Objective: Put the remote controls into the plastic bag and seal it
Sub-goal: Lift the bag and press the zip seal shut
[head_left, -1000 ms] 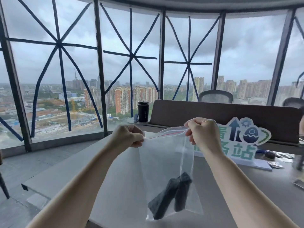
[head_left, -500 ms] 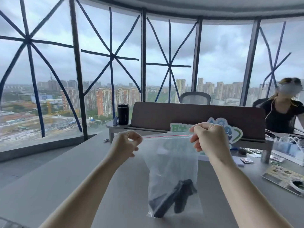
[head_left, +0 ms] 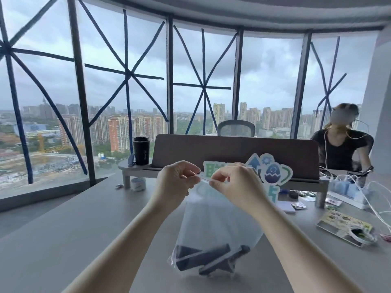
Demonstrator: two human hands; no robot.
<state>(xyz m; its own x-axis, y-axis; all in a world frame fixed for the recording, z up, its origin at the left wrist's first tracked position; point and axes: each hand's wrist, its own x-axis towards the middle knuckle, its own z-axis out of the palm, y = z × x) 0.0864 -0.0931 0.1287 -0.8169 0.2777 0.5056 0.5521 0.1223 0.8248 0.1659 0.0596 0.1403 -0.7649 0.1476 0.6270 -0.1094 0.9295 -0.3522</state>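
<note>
Pinching the plastic bag (head_left: 213,220) at its top edge, our left hand (head_left: 176,182) and right hand (head_left: 234,185) sit close together mid-frame. Its remote controls (head_left: 209,260) lie low-centre, long axes tilting up-right, blurred; their count is unclear above the surface (head_left: 63,240).

**One head camera, looking out over the desk**

I have a single view to work from: a wide-angle camera worn on the head, facing forward and slightly down across the grey desk (head_left: 63,229) toward the taped windows (head_left: 127,81). Both forearms enter from the bottom edge, so the hands sit close to the lens (straight lines bow near the frame's borders). With no second view, nothing overlaps. A seated person (head_left: 342,149) sits at far right.
</note>
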